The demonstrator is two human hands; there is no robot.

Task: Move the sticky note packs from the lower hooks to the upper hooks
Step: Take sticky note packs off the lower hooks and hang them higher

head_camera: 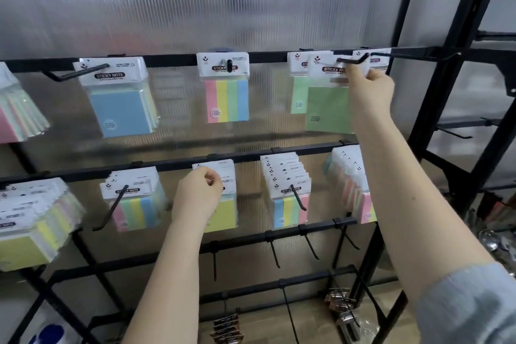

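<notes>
Right hand (pixel 368 89) fingers pinching green pack (pixel 328 103) at upper hook (pixel 353 59), left hand (pixel 199 195) fingers gripping yellow pack (pixel 223 215) below

We see a green sticky note pack (pixel 328 105) hanging at an upper hook (pixel 353 60) near the rack's right end; a yellow pack (pixel 223 213) hangs mid lower rail.

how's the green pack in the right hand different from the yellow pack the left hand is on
The green pack is up at the upper rail by a hook, pinched by the right hand. The yellow pack is at the lower rail, its header under the left hand. Both have white header cards.
</notes>
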